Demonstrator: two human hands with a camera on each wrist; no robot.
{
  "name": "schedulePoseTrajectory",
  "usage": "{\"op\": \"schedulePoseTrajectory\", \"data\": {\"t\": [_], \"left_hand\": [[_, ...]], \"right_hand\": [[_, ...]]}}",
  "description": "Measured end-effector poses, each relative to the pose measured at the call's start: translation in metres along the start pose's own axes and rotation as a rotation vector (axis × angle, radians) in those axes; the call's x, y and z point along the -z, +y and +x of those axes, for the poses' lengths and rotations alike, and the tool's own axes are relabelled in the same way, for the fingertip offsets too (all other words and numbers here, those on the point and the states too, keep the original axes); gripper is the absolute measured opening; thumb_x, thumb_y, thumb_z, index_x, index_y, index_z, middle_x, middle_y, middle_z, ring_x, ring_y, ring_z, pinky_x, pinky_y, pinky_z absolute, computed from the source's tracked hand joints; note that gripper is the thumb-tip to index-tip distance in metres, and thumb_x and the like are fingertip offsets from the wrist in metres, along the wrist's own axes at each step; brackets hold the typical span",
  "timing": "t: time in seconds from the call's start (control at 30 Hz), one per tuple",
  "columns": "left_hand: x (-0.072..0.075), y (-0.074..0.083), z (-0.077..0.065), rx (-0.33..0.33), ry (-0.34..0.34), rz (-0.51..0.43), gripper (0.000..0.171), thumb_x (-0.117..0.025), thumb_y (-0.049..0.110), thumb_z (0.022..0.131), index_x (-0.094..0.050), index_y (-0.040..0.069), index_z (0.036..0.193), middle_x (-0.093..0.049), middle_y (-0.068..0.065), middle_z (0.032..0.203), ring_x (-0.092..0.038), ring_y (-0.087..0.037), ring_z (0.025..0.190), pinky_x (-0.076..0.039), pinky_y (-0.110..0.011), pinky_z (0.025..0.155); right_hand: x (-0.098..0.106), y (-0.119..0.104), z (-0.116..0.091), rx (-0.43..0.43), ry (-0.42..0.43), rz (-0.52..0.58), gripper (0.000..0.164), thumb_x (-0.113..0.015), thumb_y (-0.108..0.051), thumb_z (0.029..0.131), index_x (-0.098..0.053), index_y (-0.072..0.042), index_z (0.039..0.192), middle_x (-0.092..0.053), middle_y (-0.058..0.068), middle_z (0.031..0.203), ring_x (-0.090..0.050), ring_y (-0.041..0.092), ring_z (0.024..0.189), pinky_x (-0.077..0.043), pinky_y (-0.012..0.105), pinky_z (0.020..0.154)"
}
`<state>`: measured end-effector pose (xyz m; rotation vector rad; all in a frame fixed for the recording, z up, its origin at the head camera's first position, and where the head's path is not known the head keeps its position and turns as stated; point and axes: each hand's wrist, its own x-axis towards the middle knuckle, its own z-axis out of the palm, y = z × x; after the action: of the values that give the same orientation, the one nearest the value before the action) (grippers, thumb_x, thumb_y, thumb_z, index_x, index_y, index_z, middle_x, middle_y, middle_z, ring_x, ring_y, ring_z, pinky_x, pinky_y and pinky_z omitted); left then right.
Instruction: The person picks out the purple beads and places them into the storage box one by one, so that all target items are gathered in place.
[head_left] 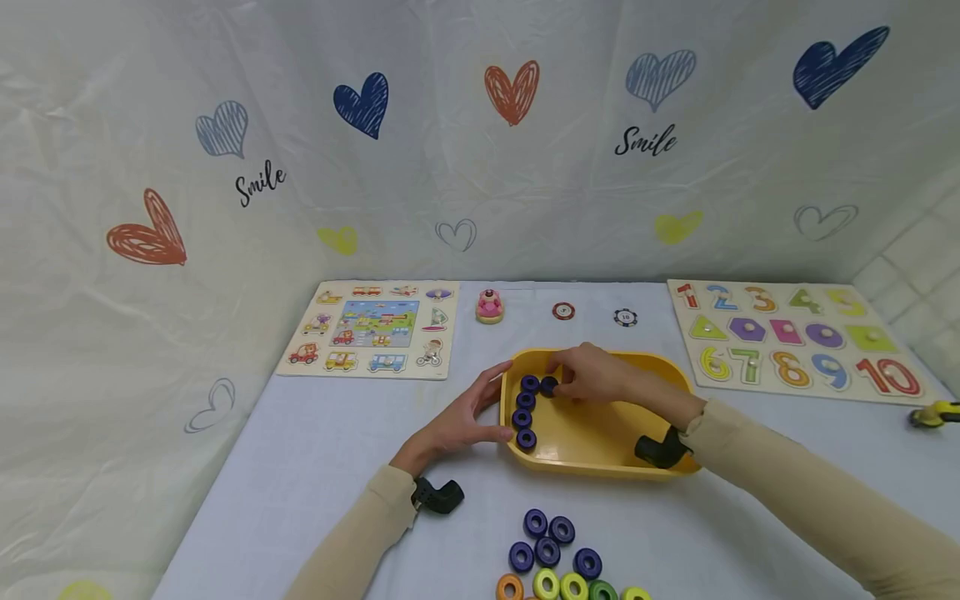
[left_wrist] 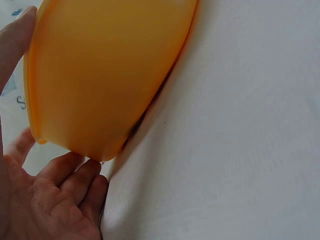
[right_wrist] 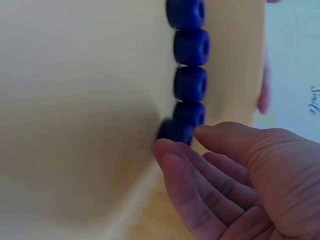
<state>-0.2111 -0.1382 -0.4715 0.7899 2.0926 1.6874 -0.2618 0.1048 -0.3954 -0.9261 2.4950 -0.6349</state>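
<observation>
My right hand reaches into a yellow tray and pinches a dark blue ring between thumb and fingertips, close to the tray floor. That ring sits right beside the far end of a row of several dark blue rings along the tray's left end; in the right wrist view the row of blue rings leads to my fingertips. At the tray's left end, my left hand grips the wall, thumb at the near corner and fingers spread toward the far one, as the left wrist view of the tray shows.
Loose dark blue rings lie in front of the tray, with orange, yellow and green rings nearer. Behind are a vehicle puzzle board, a pink toy figure, two chips and a number puzzle board.
</observation>
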Motion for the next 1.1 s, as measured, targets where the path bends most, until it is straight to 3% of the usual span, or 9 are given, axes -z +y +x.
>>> {"op": "schedulePoseTrajectory", "data": {"t": [0.27, 0.57, 0.83, 1.1], "left_hand": [[0.002, 0.0, -0.001, -0.01, 0.001, 0.02, 0.09, -0.071, 0.042, 0.074, -0.013, 0.033, 0.143, -0.023, 0.008, 0.147, -0.024, -0.008, 0.131, -0.017, -0.031, 0.108], [0.002, 0.0, -0.003, 0.022, 0.019, 0.023, 0.088, -0.071, 0.04, 0.075, -0.014, 0.036, 0.143, -0.023, 0.01, 0.146, -0.025, -0.005, 0.13, -0.017, -0.035, 0.108], [0.001, 0.0, -0.004, 0.009, 0.023, 0.012, 0.09, -0.071, 0.042, 0.074, -0.014, 0.032, 0.143, -0.022, 0.006, 0.147, -0.025, -0.005, 0.13, -0.017, -0.033, 0.108], [-0.001, 0.002, -0.002, 0.014, 0.015, 0.014, 0.092, -0.071, 0.044, 0.073, -0.014, 0.032, 0.144, -0.022, 0.006, 0.147, -0.026, -0.005, 0.13, -0.017, -0.032, 0.108]], "right_hand": [[0.011, -0.023, -0.02, 0.0, -0.014, 0.02, 0.031, -0.062, -0.015, 0.085, -0.057, -0.003, 0.113, -0.063, 0.001, 0.074, -0.058, 0.015, 0.058, -0.049, 0.024, 0.052], [-0.004, -0.06, -0.06, 0.078, 0.06, -0.155, 0.02, -0.066, -0.027, 0.082, -0.064, -0.019, 0.1, -0.05, -0.014, 0.061, -0.046, 0.004, 0.054, -0.044, 0.019, 0.051], [-0.03, -0.075, -0.09, 0.169, -0.067, -0.061, 0.013, -0.065, -0.025, 0.082, -0.064, -0.02, 0.094, -0.049, -0.019, 0.061, -0.045, -0.001, 0.055, -0.043, 0.015, 0.054], [-0.061, -0.063, -0.117, 0.186, -0.195, 0.083, 0.016, -0.066, -0.032, 0.08, -0.065, -0.025, 0.095, -0.051, -0.022, 0.064, -0.045, -0.004, 0.055, -0.042, 0.015, 0.051]]}}
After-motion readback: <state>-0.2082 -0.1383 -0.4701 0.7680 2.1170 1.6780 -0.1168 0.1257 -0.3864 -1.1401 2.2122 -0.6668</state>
